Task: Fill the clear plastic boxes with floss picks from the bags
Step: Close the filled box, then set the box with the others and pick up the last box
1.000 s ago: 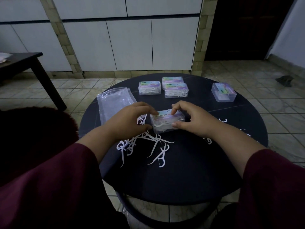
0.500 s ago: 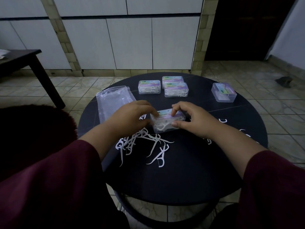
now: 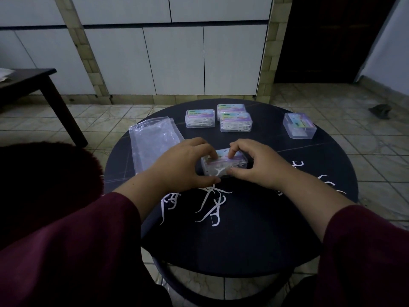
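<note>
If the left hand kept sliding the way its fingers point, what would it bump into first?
The left hand already grips the clear box its fingers point at. Past that box, it would probably meet the right hand holding the other end, though the exact line is hard to judge from one view.

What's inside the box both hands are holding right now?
White floss picks show through the clear wall of the box held by the left hand and right hand. Fingers and the printed lid cover much of it, so how full it is cannot be told.
</note>
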